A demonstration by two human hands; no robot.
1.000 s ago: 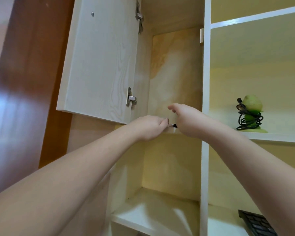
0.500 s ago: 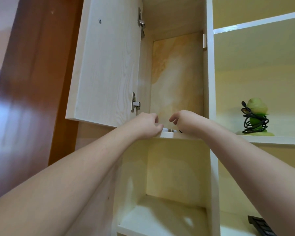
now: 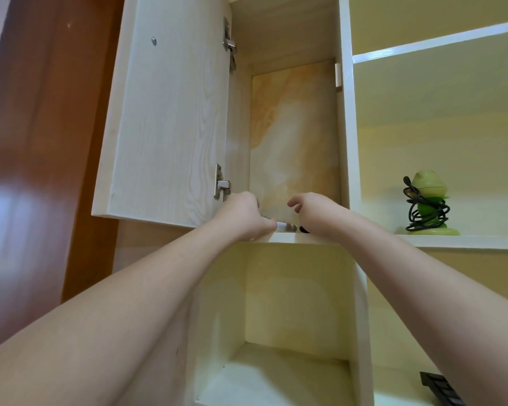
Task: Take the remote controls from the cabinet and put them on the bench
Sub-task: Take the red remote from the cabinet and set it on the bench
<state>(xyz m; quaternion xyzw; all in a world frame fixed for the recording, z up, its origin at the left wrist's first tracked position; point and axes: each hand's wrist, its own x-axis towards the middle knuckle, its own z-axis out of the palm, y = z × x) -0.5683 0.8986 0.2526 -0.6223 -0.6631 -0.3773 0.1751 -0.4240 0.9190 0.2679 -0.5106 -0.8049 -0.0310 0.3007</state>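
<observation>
Up at the centre of the frame, the fingers [image 3: 254, 200] of the left hand [image 3: 244, 218] curl down over the front lip of the shelf [image 3: 288, 238], and their tips are hidden, so whether they grip anything cannot be told. Just right of that hand's knuckles a pale, silvery end of a remote control [image 3: 285, 226] pokes out, lying flat on the shelf and touching or nearly touching the hand. The right hand [image 3: 317, 215] sits close beside it, fingers [image 3: 295, 204] loosely bent and spread apart, not closed on anything visible; a small dark object [image 3: 303, 229] shows at the base of this hand, too hidden to identify. A narrow gap separates the two hands.

Both bare forearms stretch up from the lower corners of the frame to the open compartment of the cabinet [image 3: 345, 142]. Its pale wood-grain door [image 3: 165, 121] stands swung open to the left, with two metal hinges on its inner edge. Below the shelf is another open compartment.

To the right, on an open shelf at the same height, a green ornament [image 3: 428, 187] wrapped in black cable [image 3: 425, 212] stands well apart from the hands. At the lower right corner, the edge of a black keyboard-like object [image 3: 440, 389] shows. A reddish-brown wooden panel [image 3: 41, 142] fills the left side.
</observation>
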